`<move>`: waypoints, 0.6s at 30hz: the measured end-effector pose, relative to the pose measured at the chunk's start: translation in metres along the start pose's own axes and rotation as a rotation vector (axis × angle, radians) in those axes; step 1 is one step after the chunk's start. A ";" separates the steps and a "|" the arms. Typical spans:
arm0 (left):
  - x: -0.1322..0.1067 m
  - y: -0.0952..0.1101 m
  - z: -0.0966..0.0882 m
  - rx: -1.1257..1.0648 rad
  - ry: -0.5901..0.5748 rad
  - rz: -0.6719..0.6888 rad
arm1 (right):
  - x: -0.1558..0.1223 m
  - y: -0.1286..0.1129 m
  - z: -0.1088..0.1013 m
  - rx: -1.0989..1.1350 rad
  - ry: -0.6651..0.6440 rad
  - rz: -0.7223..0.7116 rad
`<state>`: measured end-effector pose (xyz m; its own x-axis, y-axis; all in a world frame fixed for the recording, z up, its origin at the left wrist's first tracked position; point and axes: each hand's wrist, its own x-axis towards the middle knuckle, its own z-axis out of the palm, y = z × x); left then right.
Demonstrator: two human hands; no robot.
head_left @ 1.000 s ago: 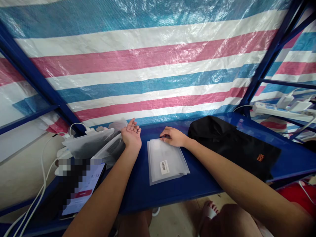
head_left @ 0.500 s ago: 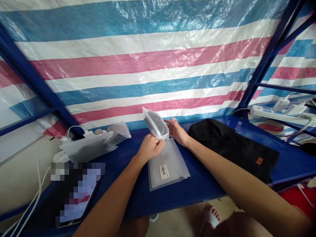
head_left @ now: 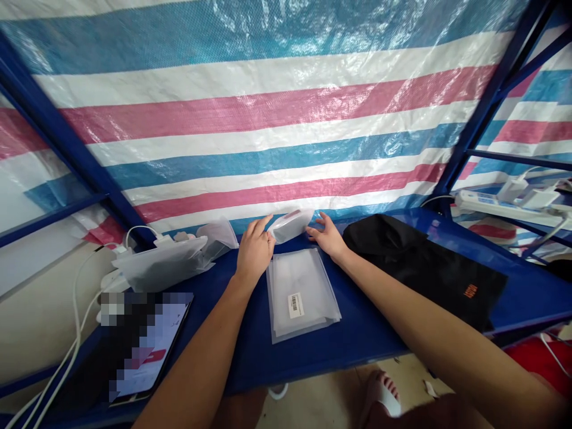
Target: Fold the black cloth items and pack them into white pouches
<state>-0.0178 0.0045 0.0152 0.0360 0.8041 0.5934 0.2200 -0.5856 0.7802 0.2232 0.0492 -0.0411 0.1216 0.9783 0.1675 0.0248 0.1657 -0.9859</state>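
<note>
My left hand [head_left: 254, 251] grips the left end of a small frosted plastic packet [head_left: 291, 224] with something dark inside. The packet lies at the back of the blue shelf [head_left: 357, 333], against the striped tarp. My right hand [head_left: 329, 236] is on the packet's right end, fingers spread and touching its edge. Just in front of both hands lies a flat stack of frosted bags with a barcode label [head_left: 304, 292].
A black folded garment with an orange logo [head_left: 429, 262] lies to the right. A heap of frosted bags [head_left: 165, 260] and white chargers with cables sit at the left, with a phone [head_left: 143, 345] in front. A power strip [head_left: 504, 201] rests on the right-hand shelf.
My left hand picked a packet from the left heap, lifted it over the stack, then brought it down to the back of the shelf. My right hand left the stack and moved to the packet.
</note>
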 end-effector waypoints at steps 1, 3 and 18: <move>0.001 -0.002 -0.001 -0.019 0.009 -0.019 | 0.004 0.003 -0.003 -0.057 0.018 -0.045; 0.001 -0.007 -0.001 -0.018 0.006 -0.027 | 0.010 0.005 -0.009 -0.154 0.010 -0.159; -0.009 -0.006 0.008 0.410 -0.036 0.226 | -0.018 -0.031 -0.014 -0.582 -0.052 -0.559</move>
<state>-0.0119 0.0019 0.0034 0.1595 0.6680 0.7269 0.5694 -0.6637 0.4850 0.2345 0.0243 -0.0131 -0.1077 0.7770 0.6202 0.5829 0.5547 -0.5937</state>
